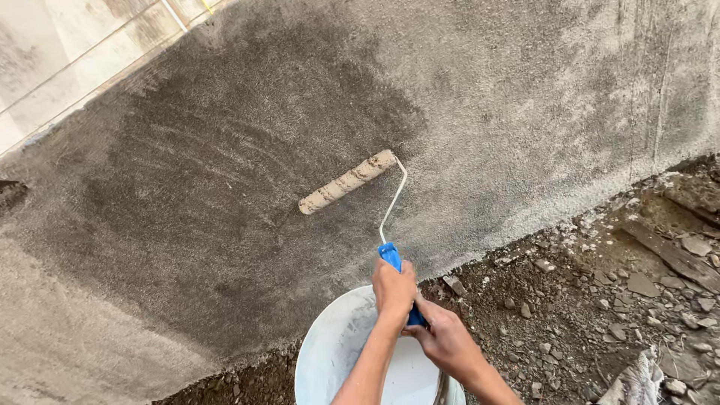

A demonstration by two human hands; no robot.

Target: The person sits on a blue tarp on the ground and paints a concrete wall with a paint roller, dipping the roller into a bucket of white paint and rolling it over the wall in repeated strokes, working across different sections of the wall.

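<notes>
A paint roller with a dirty beige sleeve, a bent white wire frame and a blue handle rests against a rough grey plastered wall. The sleeve lies at the right edge of a large darker, wet-looking patch. My left hand grips the blue handle higher up. My right hand is closed on the lower end of the handle, just behind the left. Both forearms come in from the bottom edge, over a white bucket.
The white bucket stands at the foot of the wall, partly hidden by my arms. Brown earth with stones and broken rubble covers the ground to the right. A pale tiled surface shows at the top left.
</notes>
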